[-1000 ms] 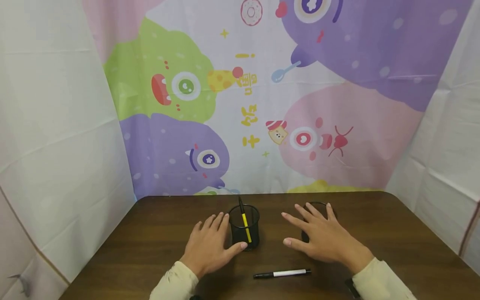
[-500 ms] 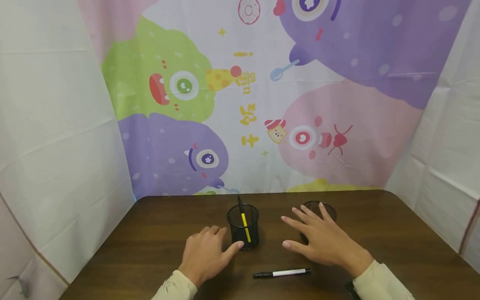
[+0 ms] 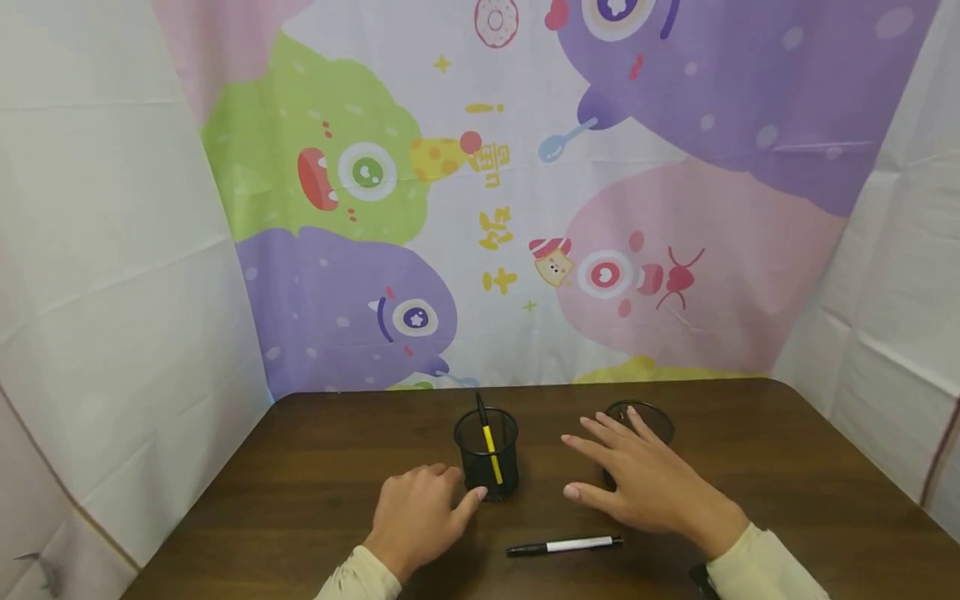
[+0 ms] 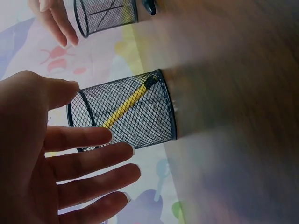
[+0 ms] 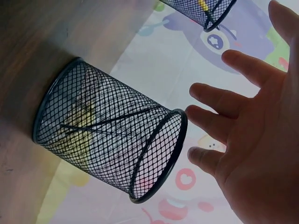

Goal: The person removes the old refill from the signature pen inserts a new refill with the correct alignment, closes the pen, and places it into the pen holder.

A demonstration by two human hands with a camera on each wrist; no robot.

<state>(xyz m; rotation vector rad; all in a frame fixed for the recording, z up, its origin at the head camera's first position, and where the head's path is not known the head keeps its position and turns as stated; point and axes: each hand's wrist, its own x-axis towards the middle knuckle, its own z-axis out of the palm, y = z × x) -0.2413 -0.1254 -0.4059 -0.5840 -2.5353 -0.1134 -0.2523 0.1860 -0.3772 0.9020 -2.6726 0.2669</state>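
Observation:
A black mesh pen holder [image 3: 508, 475] stands upright left of the table's middle, with a yellow and black pen [image 3: 491, 450] leaning inside it. My left hand [image 3: 420, 512] is beside its near left side, thumb tip close to the base in the head view. In the left wrist view the fingers [image 4: 93, 175] are spread loosely and hold nothing. Further right, a second mesh pen holder [image 5: 107, 130] is partly hidden in the head view by my right hand [image 3: 648, 483]. That hand's fingers are spread, tips near the holder's rim. Between the hands lies a black and white pen [image 3: 564, 546].
The brown wooden table [image 3: 300, 467] has rounded far corners. Behind it hangs a printed cartoon curtain [image 3: 510, 333], and white cloth [image 3: 112, 250] encloses both sides. A small dark object [image 3: 702, 579] shows by the right sleeve.
My left hand has drawn back a little toward me, its fingers bending down from the holder's side. The right hand has barely moved; its fingers dip slightly. Pens and holders stay put.

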